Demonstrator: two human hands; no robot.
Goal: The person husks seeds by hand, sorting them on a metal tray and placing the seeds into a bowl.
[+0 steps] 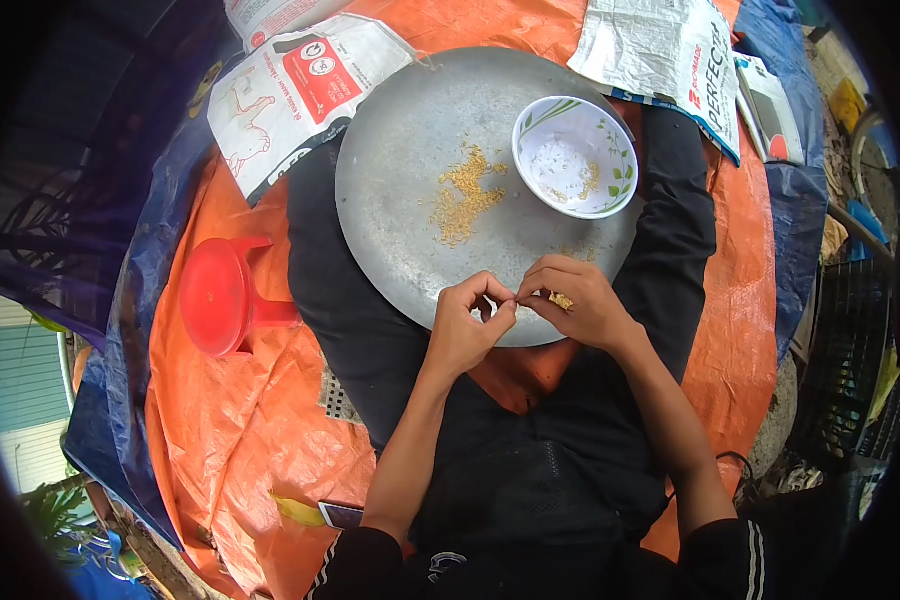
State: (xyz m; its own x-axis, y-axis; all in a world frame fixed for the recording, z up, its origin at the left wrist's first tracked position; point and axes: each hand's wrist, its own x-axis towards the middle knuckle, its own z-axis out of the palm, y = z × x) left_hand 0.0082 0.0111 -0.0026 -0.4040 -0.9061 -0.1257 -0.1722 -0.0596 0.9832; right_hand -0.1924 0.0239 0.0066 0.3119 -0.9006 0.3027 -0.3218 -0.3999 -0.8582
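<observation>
A round grey metal tray point(390, 160) lies across the person's legs. Golden grains point(465, 200) are scattered near its middle. On its right side stands a white bowl point(576, 150) with a green leaf pattern, holding some whitish bits and a few grains. Over the tray's near edge, my left hand point(470, 318) and my right hand point(575, 300) meet fingertip to fingertip in a pinch. What is between the fingertips is too small to name. More grains show in the curled fingers of my right hand.
A red plastic stool point(220, 297) lies on the orange tarp point(250, 440) at the left. Printed sacks point(315, 85) lie beyond the tray at both sides. A phone point(340, 514) lies by the left forearm. Blue tarp point(805, 230) borders the right.
</observation>
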